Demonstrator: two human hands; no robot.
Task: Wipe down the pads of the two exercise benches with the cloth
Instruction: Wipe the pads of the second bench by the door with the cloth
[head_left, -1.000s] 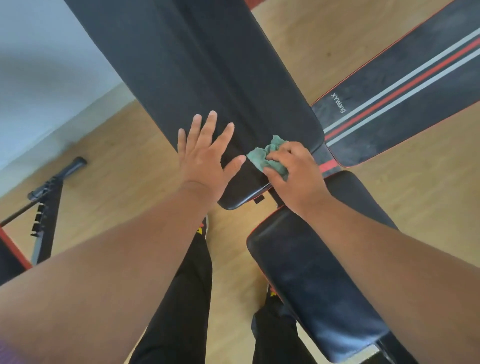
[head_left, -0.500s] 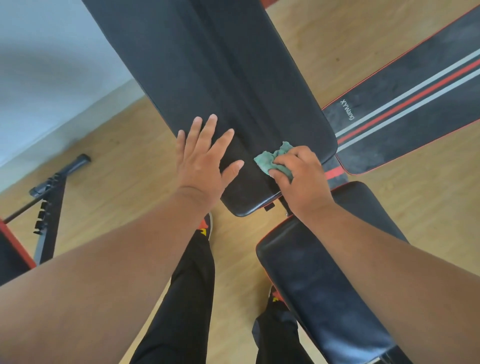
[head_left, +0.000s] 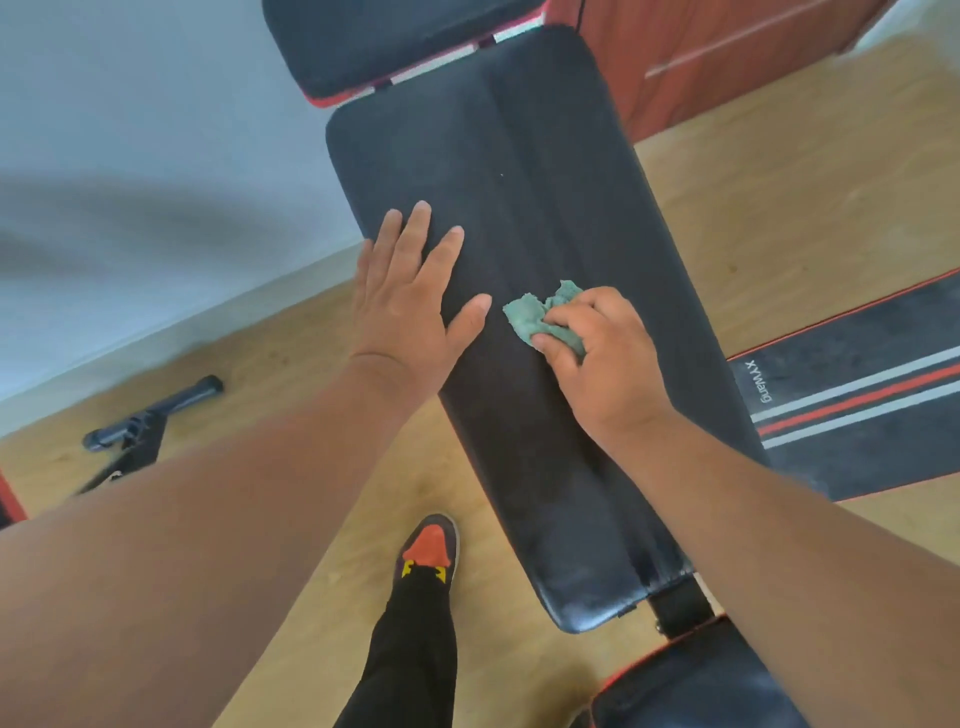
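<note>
Where the cloth sat at the near end of the long pad a second ago, it now lies about midway up that pad, on the right half beside the centre seam; the right hand has carried it up the pad, fingers clenched round the bunched cloth and pressing it to the surface; the left hand has moved up with it and rests flat on the left half, fingers released and spread, thumb near the cloth but apart from it; judged from this, the stroke is working from the near end toward the head pad; the far half of the long pad, the head pad and the seat pad at lower right appear still to be done; a second bench is only partly visible at far left, so its state cannot be told; no container is in view, and the cloth rests in nothing but the hand
</note>
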